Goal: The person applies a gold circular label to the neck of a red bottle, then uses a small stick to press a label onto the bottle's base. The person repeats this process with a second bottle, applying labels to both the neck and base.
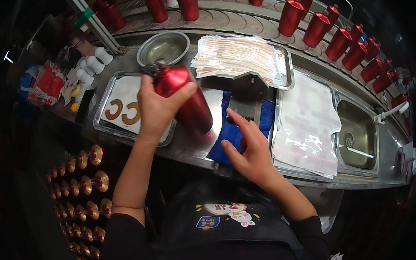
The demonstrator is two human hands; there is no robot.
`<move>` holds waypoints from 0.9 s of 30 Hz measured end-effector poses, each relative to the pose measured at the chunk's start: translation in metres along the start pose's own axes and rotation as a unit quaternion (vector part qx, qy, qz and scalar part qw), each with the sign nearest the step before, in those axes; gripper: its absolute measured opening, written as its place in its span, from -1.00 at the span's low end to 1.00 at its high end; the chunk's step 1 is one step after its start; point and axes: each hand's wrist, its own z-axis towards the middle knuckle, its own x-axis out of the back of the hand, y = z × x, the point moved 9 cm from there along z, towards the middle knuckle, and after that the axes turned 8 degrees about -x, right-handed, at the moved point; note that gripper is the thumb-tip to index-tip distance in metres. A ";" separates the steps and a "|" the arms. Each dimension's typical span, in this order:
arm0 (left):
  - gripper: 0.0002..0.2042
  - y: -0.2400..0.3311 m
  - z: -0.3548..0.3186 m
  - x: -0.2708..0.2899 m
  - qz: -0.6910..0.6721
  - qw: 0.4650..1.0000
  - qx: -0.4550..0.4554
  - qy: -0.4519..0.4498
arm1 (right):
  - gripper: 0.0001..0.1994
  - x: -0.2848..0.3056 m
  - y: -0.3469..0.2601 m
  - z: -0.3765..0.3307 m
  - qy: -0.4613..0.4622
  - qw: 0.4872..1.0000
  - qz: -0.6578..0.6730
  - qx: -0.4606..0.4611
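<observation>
A glossy red bottle (195, 109) with a narrow neck leans in my left hand (161, 104), whose thumb and fingers wrap round its upper part. To its right, my right hand (249, 149) is held open with thumb and forefinger apart, and nothing shows between them. Beneath that hand lies a blue cloth (221, 150), beside a dark metal fixture (250, 87) with a broad block on top. Left of the bottle, a metal tray (104, 128) bears a white sheet with gold C-shaped pieces (114, 109); my left hand and forearm hide part of it.
Behind the bottle stand a metal bowl (162, 49) and a tray of stacked strip sheets (234, 57). White sheets (303, 124) lie at right, before a sink (357, 156). Several red bottles (291, 15) line a curved conveyor at the back. Gold-rimmed red parts (85, 185) hang at lower left.
</observation>
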 end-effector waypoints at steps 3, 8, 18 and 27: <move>-0.40 0.028 -0.008 -0.031 0.194 0.976 -0.099 -0.015 | -0.25 -0.016 -0.012 0.011 -0.015 0.999 -0.036 0.001; -0.34 0.021 -0.010 -0.046 0.124 0.976 -0.098 -0.147 | -0.32 -0.021 0.012 0.024 0.002 0.999 -0.012 -0.048; -0.19 -0.007 -0.009 -0.067 -0.238 0.868 0.007 -0.436 | 0.03 -0.048 0.029 0.047 -0.106 0.990 0.048 -0.086; -0.29 -0.142 -0.004 0.048 0.024 0.959 0.247 -0.138 | -0.09 -0.048 0.025 0.043 -0.059 0.992 0.025 -0.105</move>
